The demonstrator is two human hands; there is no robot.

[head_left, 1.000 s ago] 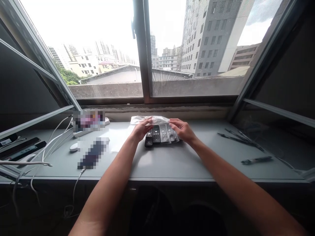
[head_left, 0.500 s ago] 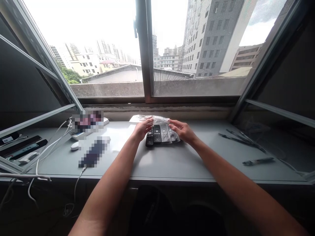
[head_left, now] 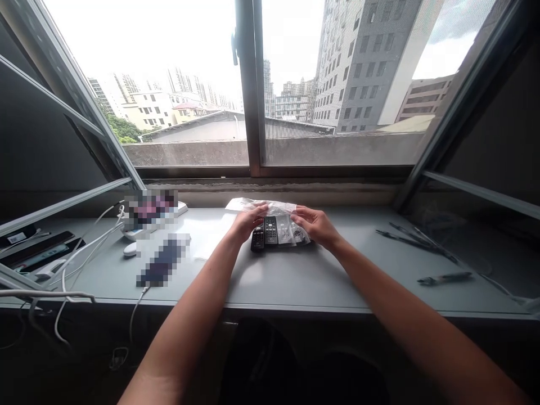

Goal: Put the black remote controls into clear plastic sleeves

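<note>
My left hand (head_left: 250, 220) and my right hand (head_left: 314, 223) pinch a clear plastic bag (head_left: 274, 207) between them, holding it by its two sides just above the desk. Below the bag lie a black remote control (head_left: 257, 239) on the left and a second black remote (head_left: 271, 229) beside it. To their right, a clear plastic sleeve (head_left: 287, 236) covers further dark button-covered items, whose number I cannot make out. The fingers of my left hand partly hide the top of the leftmost remote.
Several pens (head_left: 442, 278) lie on the desk (head_left: 295, 284) at the right. On the left are a blurred-out device (head_left: 164, 261) with a white cable, a white mouse-like object (head_left: 130, 250) and a white power strip (head_left: 182, 208). The window (head_left: 255, 112) stands behind the desk.
The plastic bag and both hands have shifted very slightly to the right, along with a small shift of the whole view. Both hands keep their grip on the bag.
</note>
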